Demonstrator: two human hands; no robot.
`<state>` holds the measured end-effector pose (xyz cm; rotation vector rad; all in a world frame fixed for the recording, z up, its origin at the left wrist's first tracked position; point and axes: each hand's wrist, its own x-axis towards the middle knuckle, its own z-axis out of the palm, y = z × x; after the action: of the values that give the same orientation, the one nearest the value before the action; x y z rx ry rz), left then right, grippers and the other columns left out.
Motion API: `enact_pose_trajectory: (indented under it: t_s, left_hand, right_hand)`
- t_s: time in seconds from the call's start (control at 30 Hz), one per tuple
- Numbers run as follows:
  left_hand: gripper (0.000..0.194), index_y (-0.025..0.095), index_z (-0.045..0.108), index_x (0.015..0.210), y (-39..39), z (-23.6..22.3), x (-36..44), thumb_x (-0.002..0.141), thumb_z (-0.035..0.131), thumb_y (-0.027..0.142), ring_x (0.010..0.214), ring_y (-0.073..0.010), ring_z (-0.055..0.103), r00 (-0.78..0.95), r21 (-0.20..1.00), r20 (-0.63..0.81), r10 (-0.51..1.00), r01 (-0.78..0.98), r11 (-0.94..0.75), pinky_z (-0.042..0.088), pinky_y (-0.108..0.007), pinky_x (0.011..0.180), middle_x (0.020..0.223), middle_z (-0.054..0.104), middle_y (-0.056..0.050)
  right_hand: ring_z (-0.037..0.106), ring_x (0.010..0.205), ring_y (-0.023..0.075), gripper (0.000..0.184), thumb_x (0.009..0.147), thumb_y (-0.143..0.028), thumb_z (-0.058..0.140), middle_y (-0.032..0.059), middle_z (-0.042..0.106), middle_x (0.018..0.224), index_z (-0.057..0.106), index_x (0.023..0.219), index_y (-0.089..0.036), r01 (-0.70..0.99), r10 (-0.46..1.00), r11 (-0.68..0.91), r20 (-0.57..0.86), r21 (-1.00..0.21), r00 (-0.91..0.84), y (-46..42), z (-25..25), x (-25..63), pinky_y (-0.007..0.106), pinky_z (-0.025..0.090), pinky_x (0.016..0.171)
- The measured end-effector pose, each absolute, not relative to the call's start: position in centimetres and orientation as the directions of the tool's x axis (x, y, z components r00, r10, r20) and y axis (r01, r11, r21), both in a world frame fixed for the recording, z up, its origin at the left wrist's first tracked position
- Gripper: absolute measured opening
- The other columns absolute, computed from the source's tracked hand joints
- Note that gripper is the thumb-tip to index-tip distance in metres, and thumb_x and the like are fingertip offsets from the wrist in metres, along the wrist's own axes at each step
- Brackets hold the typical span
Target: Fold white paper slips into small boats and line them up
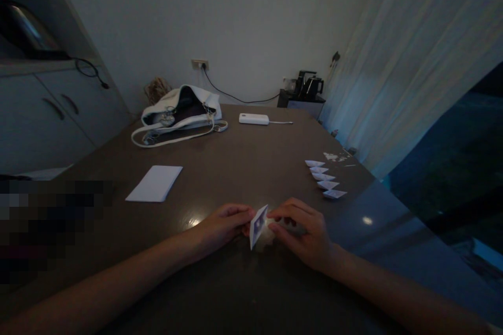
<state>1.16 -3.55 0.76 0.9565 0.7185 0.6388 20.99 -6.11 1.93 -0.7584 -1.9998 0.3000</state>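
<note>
Five paper boats (324, 177) look finished, left hand (223, 226) pinching another folded piece (254, 229), right hand (312, 235) half-spread beside it, white sheets (155, 184) unfolded

Pale wall (243, 26), sheer curtain (385, 63), brown tabletop (251, 152), dim light

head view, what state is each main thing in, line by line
Folded white paper piece: partly open, held in left hand
Right hand: fingers apart, beside it
Five small pointed white paper shapes: folded, in a row
Rectangular white paper: lying flat
White shoulder bag: mouth open
White oblong device with cable: lying flat
Pale cabinet doors: shut
Black plug: in wall socket
Sheer white curtain: hanging
</note>
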Motion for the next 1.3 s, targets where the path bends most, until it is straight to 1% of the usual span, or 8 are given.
enact_pose_trajectory:
  t_s: [0.17,0.37,0.5,0.63,0.9,1.07,1.2,1.3]
  left_hand:
    - [0.037,0.014,0.065,0.076,-3.6,0.8,0.8,0.072,0.07,0.051,0.066,-0.0127,0.05,0.638,0.896,-0.284,0.715,-0.089,0.435,0.037,-0.025,0.065,0.07,0.058,0.0]
    - [0.039,0.015,0.065,0.08,-3.9,1.7,0.7,0.076,0.065,0.054,0.072,-0.0142,0.051,0.677,0.957,-0.259,0.689,0.083,0.279,0.037,-0.025,0.068,0.073,0.057,0.0]
    - [0.039,0.015,0.063,0.075,-3.8,1.6,0.8,0.079,0.06,0.054,0.069,-0.0132,0.048,0.687,0.979,-0.197,0.7,0.104,0.174,0.036,-0.025,0.067,0.069,0.053,0.001]
    - [0.041,0.015,0.062,0.074,-3.6,1.1,0.9,0.08,0.059,0.056,0.067,-0.0128,0.047,0.684,0.983,-0.177,0.708,0.09,0.159,0.037,-0.024,0.065,0.068,0.052,0.002]
    - [0.038,0.015,0.064,0.074,-4.0,1.0,1.0,0.079,0.06,0.053,0.064,-0.0129,0.046,0.556,0.969,-0.245,0.794,0.104,0.226,0.034,-0.023,0.059,0.066,0.055,0.001]
    - [0.042,0.015,0.063,0.074,-3.8,1.3,0.9,0.08,0.057,0.056,0.06,-0.0114,0.043,0.62,0.967,-0.253,0.743,0.14,0.212,0.032,-0.023,0.056,0.065,0.052,0.001]
    - [0.044,0.015,0.061,0.076,-3.8,1.6,0.8,0.081,0.054,0.058,0.061,-0.0113,0.041,0.676,0.976,-0.216,0.704,0.17,0.137,0.033,-0.022,0.058,0.065,0.048,0.003]
    - [0.044,0.015,0.059,0.073,-3.9,1.9,0.9,0.082,0.053,0.058,0.063,-0.0121,0.043,0.704,0.982,-0.181,0.686,0.162,0.092,0.034,-0.023,0.06,0.066,0.047,0.002]
  right_hand:
    - [0.056,0.064,0.0115,0.027,0.085,-0.023,0.061,0.0035,0.065,0.086,0.06,0.111,-0.021,0.362,0.716,0.698,0.592,-0.618,-0.369,-5.9,1.8,21.2,0.023,0.047,0.058]
    - [0.059,0.062,0.011,0.018,0.084,-0.029,0.063,0.0015,0.066,0.073,0.067,0.098,-0.019,0.31,0.805,0.575,0.458,-0.757,-0.377,-6.0,1.8,20.7,0.021,0.048,0.056]
    - [0.062,0.065,0.0123,0.017,0.083,-0.031,0.064,0.0028,0.068,0.075,0.068,0.093,-0.018,0.235,0.864,0.436,0.332,-0.869,-0.378,-5.8,1.6,20.6,0.022,0.049,0.057]
    - [0.064,0.07,0.0138,0.02,0.083,-0.035,0.064,0.0043,0.069,0.079,0.068,0.092,-0.017,0.15,0.892,0.295,0.216,-0.944,-0.397,-5.5,1.0,20.6,0.024,0.052,0.062]
    - [0.063,0.068,0.0123,0.021,0.083,-0.036,0.063,0.0035,0.068,0.078,0.068,0.088,-0.017,0.087,0.896,0.24,0.186,-0.967,-0.403,-5.3,0.5,20.5,0.023,0.051,0.061]
    - [0.063,0.066,0.0114,0.02,0.084,-0.036,0.063,0.0033,0.068,0.078,0.069,0.089,-0.018,0.086,0.898,0.266,0.214,-0.96,-0.385,-5.2,0.9,20.5,0.021,0.05,0.058]
    - [0.063,0.066,0.0119,0.017,0.083,-0.033,0.063,0.0033,0.069,0.077,0.069,0.088,-0.018,0.11,0.903,0.302,0.247,-0.947,-0.352,-5.2,1.1,20.6,0.022,0.049,0.058]
    - [0.063,0.067,0.0124,0.017,0.083,-0.033,0.063,0.0037,0.069,0.076,0.069,0.085,-0.017,0.11,0.901,0.292,0.235,-0.95,-0.364,-5.2,1.1,20.7,0.022,0.049,0.059]
